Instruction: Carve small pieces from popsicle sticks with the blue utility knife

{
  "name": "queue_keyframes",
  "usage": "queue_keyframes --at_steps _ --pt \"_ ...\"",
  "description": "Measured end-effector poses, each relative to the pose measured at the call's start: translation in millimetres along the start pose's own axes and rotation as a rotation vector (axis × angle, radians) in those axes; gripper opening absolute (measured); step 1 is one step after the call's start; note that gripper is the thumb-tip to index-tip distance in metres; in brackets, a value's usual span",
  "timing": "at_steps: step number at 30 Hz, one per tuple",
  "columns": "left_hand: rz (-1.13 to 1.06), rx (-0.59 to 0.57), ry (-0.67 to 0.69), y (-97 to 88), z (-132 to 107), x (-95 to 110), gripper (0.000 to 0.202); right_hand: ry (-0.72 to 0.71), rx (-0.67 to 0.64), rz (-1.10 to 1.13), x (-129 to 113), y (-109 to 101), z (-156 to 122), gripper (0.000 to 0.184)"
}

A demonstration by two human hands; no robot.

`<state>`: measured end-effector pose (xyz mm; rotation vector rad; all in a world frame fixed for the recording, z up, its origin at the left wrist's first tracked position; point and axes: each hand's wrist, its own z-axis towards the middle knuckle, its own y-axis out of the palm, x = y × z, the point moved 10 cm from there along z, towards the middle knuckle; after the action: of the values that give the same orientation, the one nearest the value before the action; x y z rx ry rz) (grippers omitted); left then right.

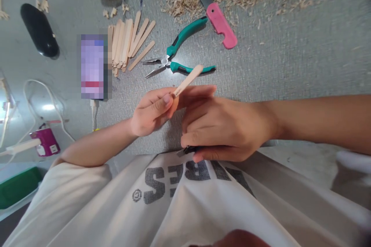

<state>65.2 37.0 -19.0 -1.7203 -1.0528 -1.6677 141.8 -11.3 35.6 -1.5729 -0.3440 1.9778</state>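
Wooden stick (189, 80) pinched in my left grip (152, 111), partly hidden metal-tipped tool (189, 149) clasped in my right grip (226, 128) alongside, pliers (165, 61) and loose sticks (123, 44) noted beyond my left grip on bench (266, 69).

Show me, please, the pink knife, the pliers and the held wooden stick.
Pink knife (219, 21), head view: its handle.
Pliers (165, 61), head view: pivot joint.
Held wooden stick (189, 79), head view: flat face.
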Motion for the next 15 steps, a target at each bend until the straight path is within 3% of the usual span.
queue_keyframes --at_steps 3,7,9,14,15 --pt "-0.255 -0.116 -0.061 16.2 5.1 0.1 0.06 -0.027 0.0 0.015 -0.8 -3.6 3.2 0.035" --pt "-0.225 -0.109 -0.029 14.4 9.2 3.1 0.063 -0.045 0.026 -0.001 -0.3 -7.3 2.9 0.036" --pt "-0.198 -0.019 0.086 1.4 11.1 9.7 0.063 -0.092 0.102 -0.031 -3.4 -13.3 -0.4 0.032" --pt "-0.099 0.423 0.524 -43.8 -4.6 31.5 0.057 -0.163 0.285 -0.1 -7.3 -24.2 -12.4 0.023" --pt "-0.093 0.484 0.548 -48.0 -8.3 31.0 0.053 -0.155 0.308 -0.109 -6.5 -25.7 -13.9 0.023"
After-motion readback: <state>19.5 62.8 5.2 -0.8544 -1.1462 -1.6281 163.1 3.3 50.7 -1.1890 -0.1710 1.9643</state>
